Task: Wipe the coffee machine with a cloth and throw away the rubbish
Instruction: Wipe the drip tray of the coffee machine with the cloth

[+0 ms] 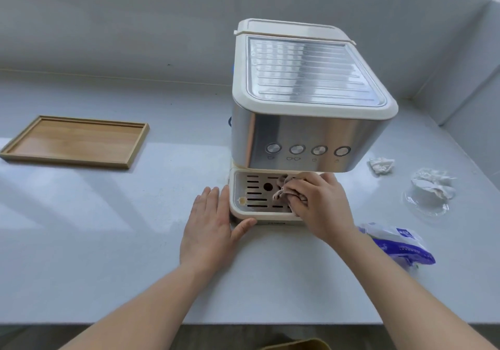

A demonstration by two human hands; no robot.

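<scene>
A cream and steel coffee machine (303, 100) stands on a pale counter. Its drip tray (254, 198) has a slotted grille with a brown stain at the front left corner. My right hand (322, 206) presses a bunched brownish cloth (281, 190) onto the right part of the grille. My left hand (213, 225) lies flat on the counter, fingers apart, its thumb against the tray's front left corner. Crumpled white tissue (381, 165) lies to the machine's right. A clear plastic cup (427, 195) stuffed with crumpled paper sits further right.
A wooden tray (75, 141) lies at the left of the counter. A blue and white plastic packet (400, 244) lies by my right forearm. Walls close the back and the right side. A yellowish bin rim (297, 345) shows below the counter's front edge.
</scene>
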